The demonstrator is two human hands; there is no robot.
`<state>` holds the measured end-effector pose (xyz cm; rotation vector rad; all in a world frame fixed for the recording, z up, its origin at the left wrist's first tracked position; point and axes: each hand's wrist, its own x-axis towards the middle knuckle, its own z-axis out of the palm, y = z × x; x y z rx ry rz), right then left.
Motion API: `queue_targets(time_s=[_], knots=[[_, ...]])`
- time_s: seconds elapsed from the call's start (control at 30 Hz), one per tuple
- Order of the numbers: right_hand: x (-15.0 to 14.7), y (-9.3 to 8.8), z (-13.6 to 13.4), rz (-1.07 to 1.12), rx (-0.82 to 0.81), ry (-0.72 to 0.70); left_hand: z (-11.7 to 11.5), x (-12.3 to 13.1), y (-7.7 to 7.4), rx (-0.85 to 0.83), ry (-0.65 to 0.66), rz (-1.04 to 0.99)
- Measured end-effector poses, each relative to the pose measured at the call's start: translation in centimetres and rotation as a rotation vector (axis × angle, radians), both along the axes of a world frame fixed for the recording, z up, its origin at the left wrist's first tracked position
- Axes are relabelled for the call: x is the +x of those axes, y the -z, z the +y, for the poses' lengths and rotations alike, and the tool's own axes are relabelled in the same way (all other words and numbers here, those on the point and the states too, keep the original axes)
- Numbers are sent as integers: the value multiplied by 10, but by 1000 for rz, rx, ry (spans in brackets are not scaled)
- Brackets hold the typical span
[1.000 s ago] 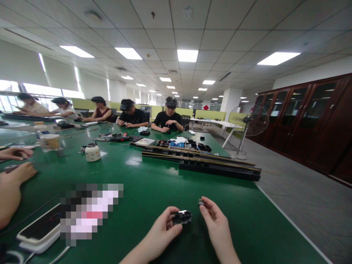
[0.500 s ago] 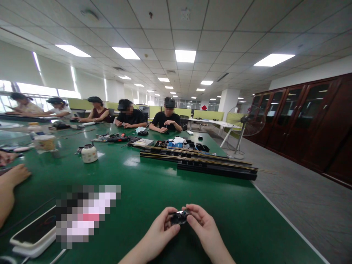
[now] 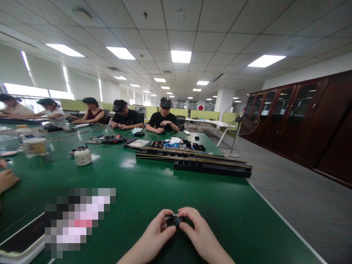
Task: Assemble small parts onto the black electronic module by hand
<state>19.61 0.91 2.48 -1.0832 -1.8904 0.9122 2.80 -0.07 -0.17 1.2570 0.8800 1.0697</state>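
Note:
Between my two hands is a small black part [image 3: 177, 220] with a shiny metallic edge; its exact kind cannot be made out. My left hand [image 3: 160, 228] pinches it from the left with thumb and fingers. From the right, my right hand [image 3: 193, 224] grips it the same way, fingertips over its top and thumb below. Fingers cover much of the part. Both hands are low over the front of the green table [image 3: 132, 205].
Long black rails [image 3: 211, 169] with thin brass-coloured rods lie across the table ahead. Left of them stand a white jar [image 3: 83, 156] and a phone [image 3: 23, 234] beside a blurred patch. Tools [image 3: 107, 139] lie farther back. Co-workers sit around; one person's hand [image 3: 8, 179] shows at left.
The black part has been turned between my fingers and shows a narrower side. My hands have come closer together. The whole view has shifted slightly, so the surroundings sit farther left.

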Motion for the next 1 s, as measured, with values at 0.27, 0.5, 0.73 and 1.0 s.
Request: queue_targets(time_s=[0.27,0.5,0.73,1.0], knots=[[1,-3,-4,-79,45,1,0,-1,2,40,6,74],[0,-1,-4,-24,27,15,1,-2,3,48,-1,102],[-4,9,2,156,-85,27,2,-4,7,64,35,57],[0,6,2,109,-79,62,2,-3,5,43,18,54]])
